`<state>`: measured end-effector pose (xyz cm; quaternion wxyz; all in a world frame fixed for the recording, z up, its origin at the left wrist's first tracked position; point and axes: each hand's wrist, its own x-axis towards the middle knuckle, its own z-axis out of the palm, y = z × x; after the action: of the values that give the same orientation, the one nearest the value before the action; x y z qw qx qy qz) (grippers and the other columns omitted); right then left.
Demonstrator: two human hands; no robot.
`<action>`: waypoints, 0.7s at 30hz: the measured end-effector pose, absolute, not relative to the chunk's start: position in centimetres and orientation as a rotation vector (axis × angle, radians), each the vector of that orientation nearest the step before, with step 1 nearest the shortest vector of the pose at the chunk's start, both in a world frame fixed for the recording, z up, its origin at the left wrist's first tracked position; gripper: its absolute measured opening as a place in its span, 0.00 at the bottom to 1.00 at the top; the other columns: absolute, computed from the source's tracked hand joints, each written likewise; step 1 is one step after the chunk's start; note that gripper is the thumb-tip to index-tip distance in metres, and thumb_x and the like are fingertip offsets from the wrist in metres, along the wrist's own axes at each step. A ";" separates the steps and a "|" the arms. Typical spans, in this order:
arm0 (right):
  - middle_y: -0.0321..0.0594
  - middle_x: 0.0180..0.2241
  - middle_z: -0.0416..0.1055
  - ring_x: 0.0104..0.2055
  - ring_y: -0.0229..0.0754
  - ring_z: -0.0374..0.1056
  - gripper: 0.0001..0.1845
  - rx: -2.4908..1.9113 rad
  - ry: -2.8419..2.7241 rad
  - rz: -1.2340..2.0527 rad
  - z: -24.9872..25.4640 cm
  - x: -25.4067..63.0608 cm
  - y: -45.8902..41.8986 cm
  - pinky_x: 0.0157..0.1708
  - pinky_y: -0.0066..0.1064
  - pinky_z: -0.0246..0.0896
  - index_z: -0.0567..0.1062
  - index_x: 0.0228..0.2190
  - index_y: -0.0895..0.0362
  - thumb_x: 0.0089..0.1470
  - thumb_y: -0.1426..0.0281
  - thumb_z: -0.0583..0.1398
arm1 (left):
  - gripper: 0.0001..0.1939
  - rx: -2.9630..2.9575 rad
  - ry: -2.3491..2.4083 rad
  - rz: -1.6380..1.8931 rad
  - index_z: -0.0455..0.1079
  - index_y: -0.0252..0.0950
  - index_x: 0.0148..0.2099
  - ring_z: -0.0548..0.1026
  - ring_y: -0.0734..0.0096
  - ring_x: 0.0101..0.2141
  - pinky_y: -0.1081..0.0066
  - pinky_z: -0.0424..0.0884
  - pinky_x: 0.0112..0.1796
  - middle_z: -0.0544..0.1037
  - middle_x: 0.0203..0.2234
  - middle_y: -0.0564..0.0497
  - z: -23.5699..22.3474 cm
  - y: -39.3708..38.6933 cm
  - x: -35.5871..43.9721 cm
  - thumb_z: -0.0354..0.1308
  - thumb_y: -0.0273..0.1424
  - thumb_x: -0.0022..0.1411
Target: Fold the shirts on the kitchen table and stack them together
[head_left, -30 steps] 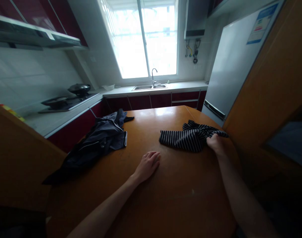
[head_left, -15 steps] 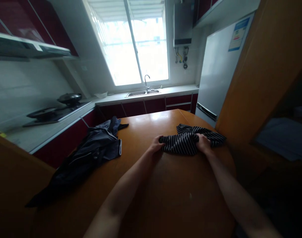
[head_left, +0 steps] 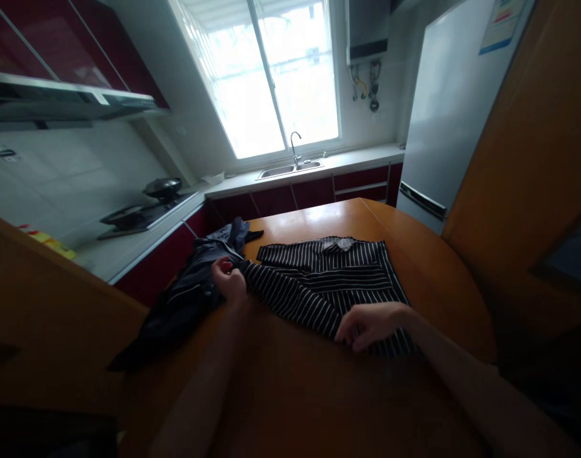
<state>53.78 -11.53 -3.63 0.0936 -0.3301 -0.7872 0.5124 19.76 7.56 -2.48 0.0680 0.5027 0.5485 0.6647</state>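
A black shirt with white stripes point(head_left: 352, 280) lies spread over the wooden table point(head_left: 290, 388), with a pale patch near its far edge. My left hand point(head_left: 229, 280) is closed on the end of a sleeve-like part, pulled out to the left and slightly raised. At the near edge of the shirt, my right hand point(head_left: 369, 323) has its fingers curled down and pinching the cloth. Just beyond my left hand, a dark jacket-like garment point(head_left: 176, 318) with light piping lies crumpled along the table's left side.
Behind the table runs a white counter with a sink point(head_left: 290, 170) and tap point(head_left: 295, 146). To the left are a stove with a lidded pan point(head_left: 163, 187) and a range hood point(head_left: 71, 102). A fridge point(head_left: 447, 108) stands at the right, beside a wooden panel point(head_left: 524, 159).
The bunched striped shirt has been spread out flat. My left hand moved left with its sleeve-like end, and my right hand came nearer to the body. The view tilted and shifted slightly.
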 end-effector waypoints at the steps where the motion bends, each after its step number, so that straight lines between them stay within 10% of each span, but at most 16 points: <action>1: 0.38 0.37 0.78 0.38 0.41 0.75 0.24 -0.864 -2.346 1.753 -3.4 53.3 -11.9 0.35 0.27 0.68 0.78 0.51 0.57 0.52 0.64 0.67 | 0.21 1.522 1.698 2.042 0.68 0.36 0.47 0.73 0.65 0.39 0.64 0.71 0.46 0.71 0.36 0.50 -2.6 6.7 19.0 0.51 0.19 0.49; 4: 0.41 0.41 0.79 0.41 0.43 0.76 0.24 -0.783 -2.171 1.773 -3.4 52.2 -11.9 0.39 0.30 0.70 0.78 0.52 0.56 0.57 0.59 0.64 | 0.13 1.903 1.558 1.827 0.69 0.38 0.43 0.74 0.65 0.40 0.64 0.71 0.47 0.75 0.37 0.50 -2.2 4.6 19.2 0.52 0.22 0.56; 8: 0.47 0.52 0.74 0.54 0.48 0.70 0.18 -1.175 -1.878 0.873 -5.5 51.9 -10.1 0.54 0.43 0.65 0.77 0.51 0.55 0.61 0.66 0.60 | 0.09 2.425 1.075 0.994 0.73 0.39 0.45 0.77 0.63 0.44 0.64 0.71 0.50 0.79 0.42 0.49 -2.2 3.2 22.8 0.56 0.28 0.62; 14: 0.51 0.65 0.61 0.69 0.59 0.49 0.31 -1.858 -1.903 0.253 -9.3 54.3 -7.9 0.64 0.68 0.35 0.66 0.62 0.51 0.57 0.70 0.62 | 0.31 2.585 1.131 0.490 0.67 0.42 0.62 0.72 0.53 0.55 0.55 0.63 0.57 0.75 0.53 0.46 -6.3 3.6 25.5 0.68 0.29 0.57; 21: 0.43 0.41 0.75 0.48 0.48 0.68 0.19 -1.654 -1.969 0.256 -7.0 54.4 -8.1 0.56 0.47 0.54 0.79 0.41 0.55 0.51 0.82 0.56 | 0.11 2.710 1.219 0.349 0.75 0.39 0.39 0.74 0.56 0.47 0.51 0.60 0.54 0.75 0.39 0.48 -5.0 1.6 25.8 0.57 0.19 0.58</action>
<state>54.39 -8.12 -6.99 0.2750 -0.6152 -0.7327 0.0954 25.75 1.55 -5.04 0.0747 0.9032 0.4064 0.1163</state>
